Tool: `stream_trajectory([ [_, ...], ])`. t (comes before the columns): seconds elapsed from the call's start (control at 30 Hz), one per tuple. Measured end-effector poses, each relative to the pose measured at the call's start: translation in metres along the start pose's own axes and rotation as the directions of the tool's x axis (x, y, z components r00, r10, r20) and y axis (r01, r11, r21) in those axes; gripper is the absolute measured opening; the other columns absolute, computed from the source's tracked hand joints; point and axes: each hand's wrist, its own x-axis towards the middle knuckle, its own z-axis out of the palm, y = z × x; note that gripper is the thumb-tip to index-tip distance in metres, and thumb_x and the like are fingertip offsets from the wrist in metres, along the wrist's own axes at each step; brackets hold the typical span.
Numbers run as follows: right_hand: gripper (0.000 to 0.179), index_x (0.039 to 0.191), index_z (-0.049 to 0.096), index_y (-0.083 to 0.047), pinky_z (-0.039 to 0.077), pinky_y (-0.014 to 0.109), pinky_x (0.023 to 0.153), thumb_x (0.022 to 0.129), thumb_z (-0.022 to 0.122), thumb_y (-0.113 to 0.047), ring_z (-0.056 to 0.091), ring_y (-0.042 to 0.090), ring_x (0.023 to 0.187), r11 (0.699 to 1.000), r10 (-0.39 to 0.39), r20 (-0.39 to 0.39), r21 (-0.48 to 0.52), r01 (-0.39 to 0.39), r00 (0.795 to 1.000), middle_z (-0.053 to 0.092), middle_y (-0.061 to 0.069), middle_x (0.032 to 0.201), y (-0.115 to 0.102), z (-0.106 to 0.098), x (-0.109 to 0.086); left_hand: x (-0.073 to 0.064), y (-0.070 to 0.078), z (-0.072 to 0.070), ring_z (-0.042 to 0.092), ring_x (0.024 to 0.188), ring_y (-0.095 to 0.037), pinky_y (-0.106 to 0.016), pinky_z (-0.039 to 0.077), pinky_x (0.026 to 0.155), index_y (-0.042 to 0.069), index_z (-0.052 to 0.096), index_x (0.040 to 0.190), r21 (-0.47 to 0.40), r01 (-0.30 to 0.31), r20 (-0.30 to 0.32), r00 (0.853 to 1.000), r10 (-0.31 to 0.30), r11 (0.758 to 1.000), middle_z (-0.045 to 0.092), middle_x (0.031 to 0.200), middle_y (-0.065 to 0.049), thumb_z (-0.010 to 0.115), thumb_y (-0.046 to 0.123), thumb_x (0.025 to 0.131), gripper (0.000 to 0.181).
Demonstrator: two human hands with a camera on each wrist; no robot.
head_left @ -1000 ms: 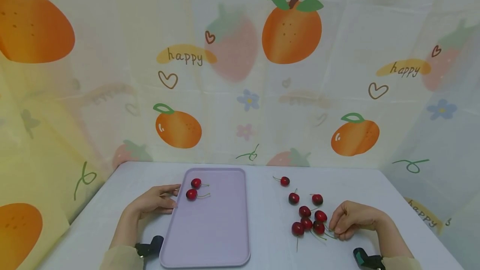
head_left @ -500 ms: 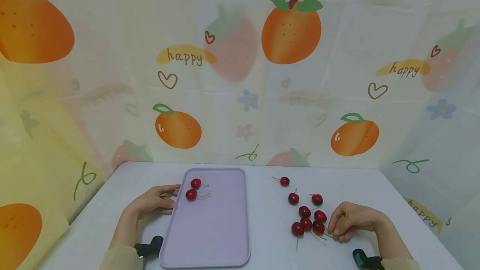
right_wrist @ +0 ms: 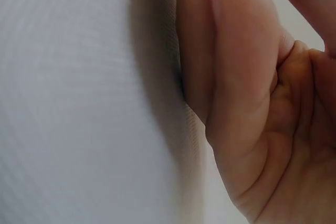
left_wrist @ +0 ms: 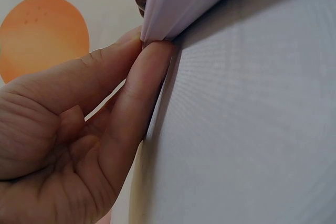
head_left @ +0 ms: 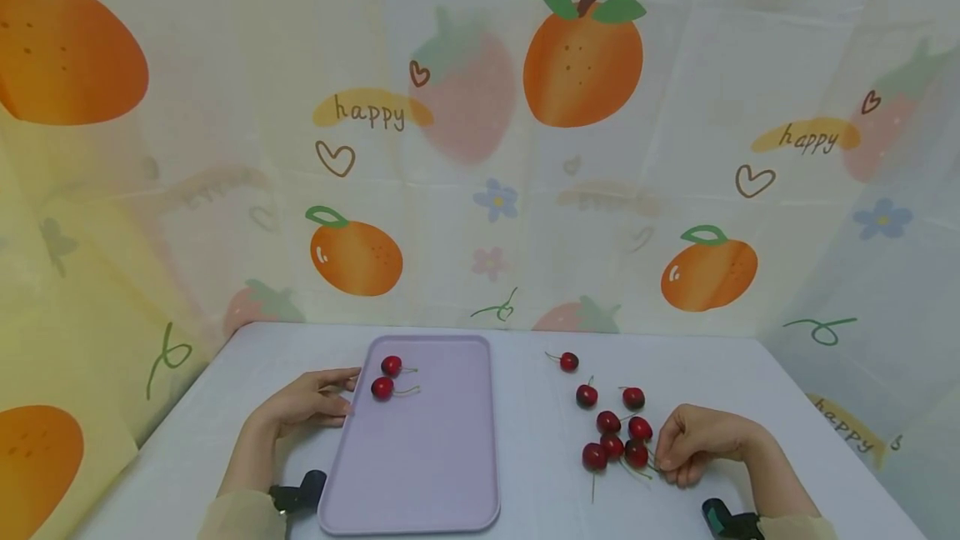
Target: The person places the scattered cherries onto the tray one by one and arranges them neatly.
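A lilac rectangular tray lies on the white table. Two red cherries with stems, one a cherry, sit near its far left corner. My left hand pinches the tray's left edge; in the left wrist view the thumb and a finger meet at the rim. Right of the tray lies a loose group of several dark red cherries. My right hand has its fingertips together at the stems of the nearest right cherry, pinching a stem. The right wrist view shows curled fingers low over the cloth, their tips out of frame.
A lone cherry lies at the back of the group, stem to the left. White cloth separates tray and cherries. A fruit-printed curtain hangs behind the table and along its sides.
My right hand has shifted very slightly left and toward me, its fingertips closer to the cherry along the stems. The left hand and tray stay where they were.
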Motion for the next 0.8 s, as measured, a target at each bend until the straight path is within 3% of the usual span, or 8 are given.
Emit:
stream_trajectory([
  [0.13, 0.028, 0.096, 0.065, 0.022, 0.057, 0.016, 0.057, 0.090, 0.064, -0.005, 0.070, 0.003, 0.062, 1.000, 0.000, -0.004, 0.000, 0.000, 1.000, 0.074, -0.004, 0.071, 0.000, 0.001, 0.001, 0.001, -0.001, -0.001, 0.066, 0.089, -0.013, -0.029, 0.063, 0.080, -0.004, 0.034, 0.150, -0.005, 0.003, 0.000, 1.000, -0.003, 1.000, 0.047, 0.134, -0.026, 0.072, 0.008, 0.087, 0.075],
  [0.37, 0.021, 0.092, 0.073, 0.007, 0.056, 0.015, 0.056, 0.090, 0.068, -0.013, 0.068, 0.003, 0.059, 0.997, 0.051, -0.101, -0.060, -0.058, 0.994, 0.072, -0.003, 0.069, -0.003, 0.003, -0.003, 0.001, -0.001, -0.001, 0.066, 0.090, -0.013, -0.029, 0.063, 0.080, -0.004, 0.033, 0.150, -0.009, 0.003, 0.006, 1.000, -0.003, 1.000, 0.047, 0.136, -0.027, 0.072, 0.008, 0.086, 0.076],
  [0.53, 0.022, 0.091, 0.074, 0.005, 0.056, 0.017, 0.056, 0.088, 0.071, -0.017, 0.065, 0.005, 0.057, 0.986, 0.075, -0.223, -0.129, -0.105, 0.972, 0.070, -0.002, 0.068, -0.006, 0.005, -0.008, 0.000, 0.000, 0.000, 0.066, 0.089, -0.013, -0.030, 0.063, 0.080, -0.004, 0.034, 0.150, -0.002, 0.008, -0.004, 1.000, -0.008, 1.000, 0.047, 0.135, -0.027, 0.072, 0.008, 0.086, 0.075],
  [0.8, 0.020, 0.092, 0.073, 0.007, 0.058, 0.020, 0.058, 0.088, 0.067, -0.012, 0.064, 0.008, 0.062, 0.981, 0.027, -0.355, -0.172, -0.094, 0.935, 0.072, 0.001, 0.074, -0.013, -0.001, -0.013, -0.001, 0.000, 0.001, 0.066, 0.088, -0.014, -0.030, 0.063, 0.079, -0.003, 0.035, 0.150, 0.004, 0.016, -0.021, 1.000, -0.016, 1.000, 0.048, 0.134, -0.026, 0.073, 0.008, 0.086, 0.075],
])
